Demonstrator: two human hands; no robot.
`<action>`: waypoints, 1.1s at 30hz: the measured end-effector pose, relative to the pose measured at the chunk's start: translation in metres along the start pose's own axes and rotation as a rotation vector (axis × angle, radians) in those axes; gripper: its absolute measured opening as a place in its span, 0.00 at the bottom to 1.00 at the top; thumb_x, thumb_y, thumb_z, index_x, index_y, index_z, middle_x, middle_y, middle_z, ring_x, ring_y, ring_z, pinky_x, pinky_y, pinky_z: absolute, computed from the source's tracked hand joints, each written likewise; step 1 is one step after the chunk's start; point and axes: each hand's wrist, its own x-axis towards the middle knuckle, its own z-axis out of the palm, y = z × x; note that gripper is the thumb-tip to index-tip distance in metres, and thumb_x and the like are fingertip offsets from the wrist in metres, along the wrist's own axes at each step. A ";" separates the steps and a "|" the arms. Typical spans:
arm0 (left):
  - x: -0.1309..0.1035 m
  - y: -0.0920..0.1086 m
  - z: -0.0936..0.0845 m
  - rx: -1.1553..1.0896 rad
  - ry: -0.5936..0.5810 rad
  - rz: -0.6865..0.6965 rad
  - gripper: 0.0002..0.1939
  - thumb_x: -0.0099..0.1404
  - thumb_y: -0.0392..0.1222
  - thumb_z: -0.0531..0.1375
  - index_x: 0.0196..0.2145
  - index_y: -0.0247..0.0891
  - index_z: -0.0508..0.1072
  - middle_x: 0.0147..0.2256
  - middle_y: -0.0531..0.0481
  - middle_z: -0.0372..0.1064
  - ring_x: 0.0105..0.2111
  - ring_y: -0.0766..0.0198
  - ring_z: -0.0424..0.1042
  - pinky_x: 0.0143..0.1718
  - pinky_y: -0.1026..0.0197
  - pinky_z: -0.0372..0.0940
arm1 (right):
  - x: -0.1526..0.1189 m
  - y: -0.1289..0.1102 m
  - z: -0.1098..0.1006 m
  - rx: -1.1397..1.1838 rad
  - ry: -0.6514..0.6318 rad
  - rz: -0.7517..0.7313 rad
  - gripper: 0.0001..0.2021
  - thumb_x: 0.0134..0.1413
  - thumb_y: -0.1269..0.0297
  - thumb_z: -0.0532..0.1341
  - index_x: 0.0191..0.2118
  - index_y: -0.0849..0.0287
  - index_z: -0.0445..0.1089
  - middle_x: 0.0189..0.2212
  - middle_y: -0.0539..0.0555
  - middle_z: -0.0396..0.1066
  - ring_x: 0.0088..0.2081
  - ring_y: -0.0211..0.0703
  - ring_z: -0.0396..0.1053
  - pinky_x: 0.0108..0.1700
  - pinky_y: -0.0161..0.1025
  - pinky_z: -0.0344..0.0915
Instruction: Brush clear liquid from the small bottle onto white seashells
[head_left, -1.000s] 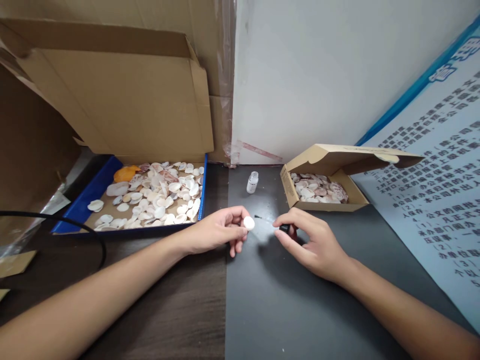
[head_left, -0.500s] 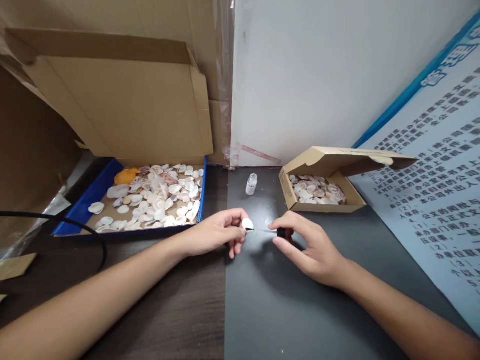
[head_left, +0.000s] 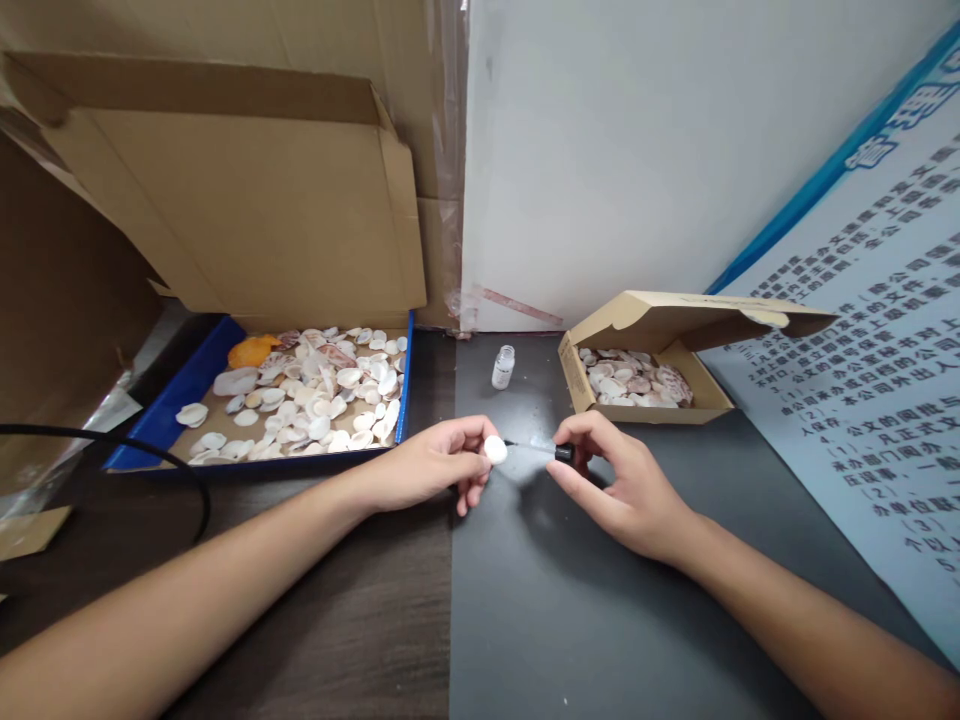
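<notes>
Between thumb and fingers, my left hand (head_left: 442, 462) pinches a small white shell (head_left: 495, 450) over the left edge of the grey mat. My right hand (head_left: 619, 480) grips the black cap of a thin brush (head_left: 564, 454). The brush's dark tip points left and lies close to the shell's upper right edge; whether they touch is unclear. Behind both hands a small clear glass bottle (head_left: 503, 368) with a white label stands upright and uncapped on the mat.
A blue-edged box (head_left: 163, 398) at the left holds many shells and an orange one. An open cardboard box (head_left: 637, 413) with shells sits at the back right. A black cable (head_left: 105, 432) crosses the left side. A printed poster (head_left: 847, 400) is at the right.
The brush tip has moved from the shell's lower right edge to its upper right side. My right hand has shifted slightly up, and the shell's face is turned more toward the camera.
</notes>
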 end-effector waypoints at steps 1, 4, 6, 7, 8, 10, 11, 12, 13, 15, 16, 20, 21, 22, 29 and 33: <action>0.000 0.000 0.000 0.004 0.000 -0.001 0.08 0.64 0.42 0.61 0.35 0.38 0.64 0.23 0.58 0.66 0.22 0.71 0.67 0.24 0.67 0.65 | -0.001 0.000 0.000 0.013 -0.009 -0.015 0.06 0.62 0.65 0.61 0.43 0.54 0.63 0.28 0.47 0.66 0.27 0.37 0.66 0.30 0.34 0.66; 0.000 0.000 -0.001 0.006 -0.006 0.000 0.09 0.65 0.42 0.61 0.35 0.38 0.64 0.23 0.58 0.66 0.22 0.70 0.67 0.24 0.67 0.65 | -0.003 0.000 -0.002 0.036 -0.014 -0.052 0.06 0.63 0.65 0.61 0.44 0.54 0.63 0.29 0.48 0.68 0.28 0.37 0.67 0.30 0.33 0.66; 0.000 -0.001 -0.001 0.007 -0.010 0.004 0.09 0.65 0.43 0.61 0.35 0.38 0.64 0.23 0.58 0.66 0.22 0.70 0.67 0.24 0.66 0.65 | -0.003 0.000 -0.002 0.055 0.023 -0.068 0.06 0.64 0.66 0.60 0.44 0.54 0.63 0.29 0.48 0.67 0.28 0.37 0.67 0.31 0.33 0.66; 0.000 -0.001 -0.001 0.008 -0.012 0.006 0.09 0.65 0.44 0.61 0.35 0.39 0.63 0.23 0.58 0.66 0.22 0.70 0.67 0.24 0.66 0.65 | -0.003 0.000 -0.001 0.069 0.039 -0.071 0.06 0.64 0.66 0.60 0.45 0.54 0.63 0.28 0.47 0.67 0.28 0.37 0.67 0.31 0.33 0.67; 0.000 -0.001 -0.001 0.009 -0.013 0.008 0.09 0.65 0.44 0.60 0.35 0.39 0.63 0.23 0.58 0.66 0.22 0.70 0.67 0.23 0.66 0.65 | -0.003 0.000 -0.001 0.081 0.048 -0.070 0.06 0.64 0.66 0.59 0.45 0.54 0.63 0.28 0.47 0.66 0.27 0.36 0.67 0.31 0.33 0.67; 0.000 -0.001 0.000 0.010 -0.010 0.006 0.09 0.65 0.44 0.61 0.35 0.39 0.63 0.23 0.58 0.66 0.22 0.70 0.67 0.24 0.66 0.65 | -0.002 0.000 0.001 0.081 0.045 -0.052 0.06 0.63 0.67 0.60 0.44 0.53 0.63 0.28 0.46 0.66 0.27 0.36 0.67 0.31 0.33 0.67; 0.000 -0.001 0.000 0.009 -0.010 0.006 0.09 0.65 0.43 0.61 0.35 0.38 0.63 0.23 0.58 0.66 0.22 0.70 0.67 0.24 0.67 0.65 | -0.001 0.000 0.001 0.068 0.039 -0.036 0.06 0.62 0.67 0.61 0.43 0.54 0.63 0.28 0.46 0.65 0.26 0.36 0.66 0.30 0.33 0.66; 0.000 -0.001 0.000 0.006 -0.009 0.007 0.09 0.65 0.43 0.61 0.35 0.38 0.64 0.23 0.58 0.66 0.22 0.71 0.67 0.24 0.67 0.65 | -0.001 0.001 0.002 0.054 0.036 -0.017 0.07 0.61 0.67 0.62 0.42 0.54 0.63 0.28 0.46 0.65 0.26 0.35 0.66 0.30 0.33 0.66; 0.000 -0.001 0.000 0.004 -0.007 0.008 0.08 0.65 0.43 0.61 0.35 0.38 0.64 0.23 0.58 0.66 0.22 0.71 0.67 0.24 0.67 0.65 | -0.001 0.001 0.002 0.047 0.037 -0.001 0.07 0.61 0.67 0.62 0.41 0.54 0.62 0.28 0.46 0.65 0.26 0.35 0.65 0.29 0.33 0.66; 0.000 -0.001 0.000 -0.004 -0.006 0.011 0.08 0.65 0.42 0.60 0.35 0.38 0.64 0.24 0.58 0.66 0.22 0.71 0.67 0.24 0.67 0.65 | -0.002 0.002 0.002 0.064 0.039 0.007 0.07 0.61 0.67 0.62 0.42 0.54 0.61 0.28 0.47 0.65 0.26 0.36 0.66 0.28 0.34 0.65; 0.000 -0.001 0.000 -0.009 -0.007 0.013 0.08 0.65 0.42 0.60 0.35 0.38 0.64 0.24 0.58 0.66 0.22 0.71 0.67 0.23 0.67 0.65 | -0.002 0.001 0.002 0.081 0.032 -0.001 0.07 0.62 0.66 0.61 0.42 0.54 0.61 0.28 0.47 0.65 0.27 0.37 0.66 0.28 0.34 0.65; 0.001 -0.002 -0.001 -0.021 -0.019 0.007 0.08 0.65 0.42 0.61 0.35 0.39 0.63 0.23 0.58 0.66 0.22 0.71 0.67 0.23 0.67 0.65 | -0.003 0.000 0.001 0.063 -0.010 -0.015 0.07 0.62 0.67 0.61 0.42 0.54 0.61 0.27 0.47 0.65 0.26 0.37 0.66 0.28 0.34 0.65; 0.001 -0.002 -0.001 -0.022 -0.019 0.005 0.08 0.65 0.41 0.61 0.35 0.38 0.63 0.23 0.58 0.66 0.22 0.71 0.67 0.23 0.67 0.65 | -0.003 -0.001 0.001 0.041 -0.005 -0.003 0.07 0.61 0.67 0.61 0.41 0.54 0.61 0.27 0.46 0.65 0.26 0.36 0.66 0.28 0.34 0.65; 0.001 -0.002 -0.002 -0.022 -0.017 0.003 0.08 0.65 0.41 0.61 0.35 0.38 0.64 0.23 0.58 0.66 0.22 0.71 0.67 0.23 0.67 0.65 | -0.002 -0.001 0.001 0.022 0.007 0.008 0.07 0.60 0.67 0.61 0.40 0.54 0.61 0.27 0.46 0.65 0.25 0.36 0.65 0.28 0.34 0.65; 0.000 -0.003 -0.001 -0.014 -0.008 0.006 0.09 0.65 0.42 0.61 0.36 0.39 0.64 0.23 0.58 0.66 0.22 0.70 0.67 0.24 0.67 0.65 | -0.001 -0.005 0.000 -0.021 -0.010 -0.058 0.06 0.60 0.67 0.61 0.40 0.54 0.60 0.27 0.46 0.66 0.25 0.37 0.67 0.28 0.34 0.64; 0.000 -0.002 -0.001 -0.017 -0.008 0.007 0.08 0.64 0.41 0.61 0.35 0.39 0.64 0.23 0.58 0.67 0.21 0.70 0.67 0.24 0.67 0.65 | 0.000 -0.007 -0.001 -0.155 0.002 -0.038 0.07 0.58 0.67 0.60 0.37 0.54 0.59 0.26 0.46 0.66 0.24 0.35 0.66 0.27 0.32 0.63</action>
